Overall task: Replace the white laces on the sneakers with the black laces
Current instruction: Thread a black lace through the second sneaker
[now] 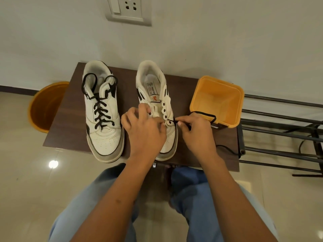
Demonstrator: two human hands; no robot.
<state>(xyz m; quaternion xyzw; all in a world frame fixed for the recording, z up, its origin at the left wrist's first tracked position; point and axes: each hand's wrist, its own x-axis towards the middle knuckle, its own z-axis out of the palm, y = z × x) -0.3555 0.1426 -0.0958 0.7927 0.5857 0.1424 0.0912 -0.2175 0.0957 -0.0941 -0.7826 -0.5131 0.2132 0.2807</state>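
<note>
Two white sneakers stand on a dark brown table [70,123], toes toward me. The left sneaker [103,109] is laced with a black lace [100,109]. The right sneaker [157,95] has open eyelets and no white lace in view. My left hand [143,130] grips the right sneaker's lower left side, fingers curled over its eyelet row. My right hand [194,131] pinches a second black lace [206,116] just right of a low right-side eyelet; the lace runs from that eyelet and loops toward the yellow box.
A yellow square box [218,100] stands at the table's right end. An orange round bin [45,105] is on the floor left of the table. A black metal rack [283,135] stands to the right. A wall socket [129,9] is above.
</note>
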